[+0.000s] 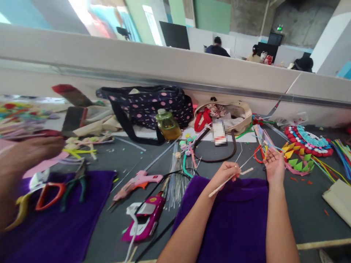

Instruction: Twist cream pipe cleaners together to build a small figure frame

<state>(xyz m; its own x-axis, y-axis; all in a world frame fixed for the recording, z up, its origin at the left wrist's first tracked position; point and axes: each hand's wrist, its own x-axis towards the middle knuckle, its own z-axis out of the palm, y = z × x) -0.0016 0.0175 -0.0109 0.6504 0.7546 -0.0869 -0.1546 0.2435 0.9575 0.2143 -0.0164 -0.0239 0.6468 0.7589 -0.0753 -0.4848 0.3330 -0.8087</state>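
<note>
Purple cloth (236, 219) under both arms. Left hand (226, 171) pinching thin stick (230, 180); right hand (275, 164) spread, empty. Could slip, maybe snap if squeezed hard.

No legible text, seemingly, anywhere.

You are seeing through a single camera sitting on your head, looking forward and down across the desk (115, 219) from close above your own forearms. It is tilting slightly, so the low partition wall (170, 65) is slanting down to the right across the upper frame. Your left hand (227, 172) and right hand (275, 165) are lying right of the centre, near the lens. Beyond the wall, the view is reaching far into the room, where seated people are showing small.
</note>
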